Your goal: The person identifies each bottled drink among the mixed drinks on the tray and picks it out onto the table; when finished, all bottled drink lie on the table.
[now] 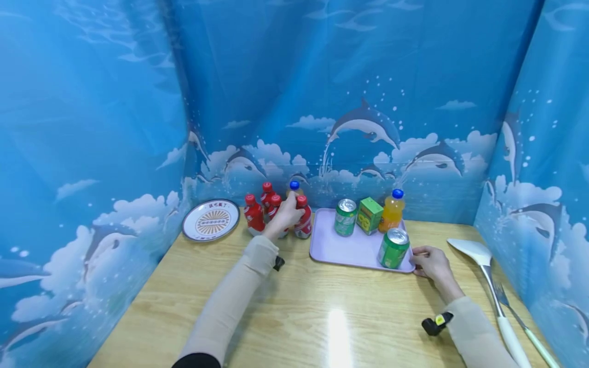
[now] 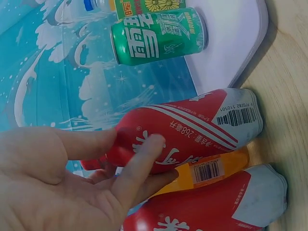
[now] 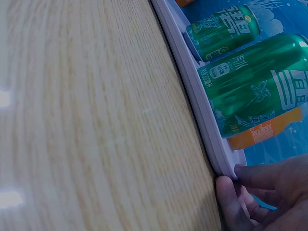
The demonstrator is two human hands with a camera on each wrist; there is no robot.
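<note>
My left hand is at the group of red bottles; its thumb and fingers hold the upper part of the rightmost red bottle, just under the cap. Other red bottles stand to its left. Behind them is an orange drink bottle with a blue cap, partly hidden by the hand. My right hand pinches the front right corner of a lilac tray between thumb and fingers. On the tray stand a green can, a second green can, a green-yellow drink carton and an orange drink bottle.
A white patterned plate lies at the back left of the wooden table. On the right lie a long-handled spatula and a fork. A blue dolphin-print curtain encloses the back and sides.
</note>
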